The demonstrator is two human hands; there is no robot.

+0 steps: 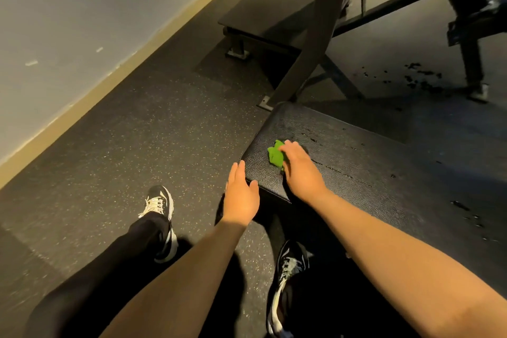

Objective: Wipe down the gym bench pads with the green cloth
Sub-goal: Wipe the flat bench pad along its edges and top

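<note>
A black padded gym bench pad runs from the centre to the right, with wet drops and streaks on its surface. The green cloth lies bunched near the pad's left end. My right hand lies on the cloth, fingers curled over it, and covers its right part. My left hand hovers flat beside the pad's left corner, fingers straight, holding nothing; I cannot tell whether it touches the edge.
Dark metal frame legs of gym equipment rise behind the bench. A low black platform sits beyond. Dark wet spots mark the speckled rubber floor. A grey wall runs along the left. My two black-and-white shoes stand on the floor below.
</note>
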